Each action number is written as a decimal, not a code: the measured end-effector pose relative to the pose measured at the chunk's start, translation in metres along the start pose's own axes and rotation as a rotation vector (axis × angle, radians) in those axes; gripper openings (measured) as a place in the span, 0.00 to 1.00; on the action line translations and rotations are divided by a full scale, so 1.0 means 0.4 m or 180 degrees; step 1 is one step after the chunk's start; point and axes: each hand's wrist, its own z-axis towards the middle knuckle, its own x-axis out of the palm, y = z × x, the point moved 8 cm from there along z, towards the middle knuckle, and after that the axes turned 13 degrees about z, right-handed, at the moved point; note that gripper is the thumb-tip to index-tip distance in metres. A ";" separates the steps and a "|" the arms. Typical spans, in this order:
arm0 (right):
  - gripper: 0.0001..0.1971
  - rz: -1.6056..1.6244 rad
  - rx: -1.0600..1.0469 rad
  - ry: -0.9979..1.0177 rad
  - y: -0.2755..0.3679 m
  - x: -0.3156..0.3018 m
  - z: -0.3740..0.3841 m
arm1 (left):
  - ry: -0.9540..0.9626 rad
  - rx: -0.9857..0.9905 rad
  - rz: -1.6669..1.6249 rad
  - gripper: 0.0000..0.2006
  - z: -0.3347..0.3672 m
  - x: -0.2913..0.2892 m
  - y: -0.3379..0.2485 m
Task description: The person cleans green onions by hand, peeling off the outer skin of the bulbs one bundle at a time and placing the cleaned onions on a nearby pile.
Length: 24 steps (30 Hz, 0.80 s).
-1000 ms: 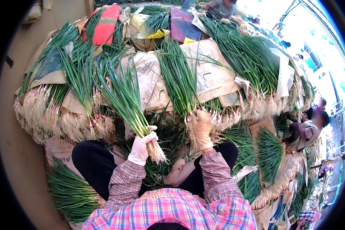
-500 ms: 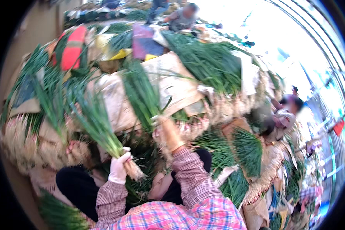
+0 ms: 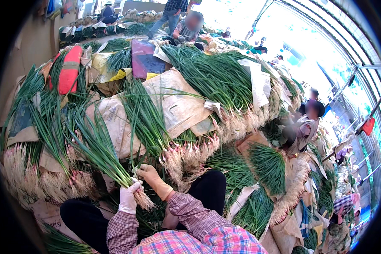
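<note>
A bunch of green onions (image 3: pixel 103 158) is gripped near its root end by my left hand (image 3: pixel 129 197), in a white glove. Its long leaves point away to the upper left, and pale roots hang out below the fist. Right beside it, my right hand (image 3: pixel 153 180), in a tan glove, has its fingertips pinched together at the stems. A thin green onion stalk (image 3: pixel 132 163) rises from those fingertips; the rest of what they hold is hidden. Just beyond lies a loose heap of green onions (image 3: pixel 146 120), roots toward me.
Paper sacks (image 3: pixel 178 101) lie among the piled onions, with a red cushion-like piece (image 3: pixel 70 70) at the far left. More green onions (image 3: pixel 266 167) are stacked to my right. One person (image 3: pixel 307 131) sits at the right; another (image 3: pixel 188 29) sits beyond the pile.
My right hand has come back from the heap ahead, moving left and nearer, to the bunch in my left hand. My left hand has kept its grip and shifted slightly lower.
</note>
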 end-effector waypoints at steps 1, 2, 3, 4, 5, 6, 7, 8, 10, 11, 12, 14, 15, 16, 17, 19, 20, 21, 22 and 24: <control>0.08 0.0326 0.0140 -0.0075 -0.013 0.004 0.002 | 0.0066 -0.0015 -0.0033 0.05 -0.001 0.002 -0.004; 0.08 0.0661 0.0288 -0.0152 -0.029 0.007 0.003 | 0.0126 -0.0039 -0.0060 0.05 -0.006 0.005 -0.009; 0.08 0.1090 0.0440 -0.0349 -0.044 -0.001 0.009 | 0.0183 -0.0065 -0.0087 0.06 -0.009 0.005 -0.011; 0.07 0.1520 0.0595 -0.0546 -0.061 -0.010 0.017 | 0.0283 -0.0032 -0.0056 0.06 -0.008 0.005 -0.004; 0.07 0.1011 0.0495 -0.0551 -0.070 -0.029 0.030 | 0.0326 0.0044 -0.0140 0.06 -0.013 0.016 -0.009; 0.07 0.0509 0.0380 -0.0567 -0.093 -0.060 0.048 | 0.0387 0.0117 -0.0216 0.06 -0.018 0.034 -0.016; 0.08 -0.0725 0.0090 -0.0240 -0.160 -0.135 0.065 | 0.0461 0.0179 -0.0362 0.07 -0.020 0.074 -0.022; 0.09 -0.1987 -0.0154 0.0101 -0.213 -0.189 0.071 | 0.0518 0.0254 -0.0524 0.07 -0.026 0.109 -0.035; 0.11 -0.2386 -0.0050 0.0742 -0.191 -0.037 -0.014 | 0.0277 0.0793 -0.0648 0.08 -0.066 0.045 -0.125; 0.11 -0.2443 -0.0699 0.0405 -0.096 -0.017 -0.048 | 0.0301 0.0918 -0.0796 0.08 -0.075 0.031 -0.144; 0.11 -0.2481 -0.1351 0.0076 0.007 -0.009 -0.067 | 0.0316 0.1059 -0.0946 0.08 -0.081 0.015 -0.165; 0.09 -0.2781 -0.1763 -0.1206 0.150 -0.071 -0.081 | 0.0219 0.0769 -0.0835 0.09 -0.071 0.008 -0.153; 0.08 -0.3875 -0.2437 -0.1793 0.264 -0.069 -0.127 | 0.0060 0.0629 -0.0645 0.09 -0.042 -0.016 -0.112; 0.08 -0.3887 -0.2809 -0.2081 0.307 -0.111 -0.150 | -0.0147 0.0407 -0.0389 0.08 -0.029 0.001 -0.081; 0.08 -0.3912 -0.2486 -0.2158 0.292 -0.176 -0.127 | -0.0057 0.0263 -0.0318 0.07 -0.011 0.005 -0.041; 0.08 -0.3578 -0.1752 -0.2031 0.262 -0.268 -0.084 | 0.0098 0.0165 -0.0446 0.06 0.003 0.013 -0.001; 0.09 -0.3173 -0.1346 -0.1823 0.247 -0.287 -0.054 | 0.0130 0.0172 -0.0562 0.06 0.003 0.018 -0.009; 0.09 -0.1530 -0.0979 -0.1288 0.230 -0.268 -0.017 | 0.0082 0.0262 -0.0544 0.06 -0.009 0.004 -0.027; 0.08 0.0094 -0.0587 -0.0954 0.210 -0.250 -0.014 | 0.0037 0.0342 -0.0519 0.06 -0.019 -0.011 -0.042; 0.09 0.1724 -0.0113 -0.0846 0.217 -0.155 -0.057 | -0.0043 0.0347 -0.0546 0.08 -0.015 -0.033 -0.031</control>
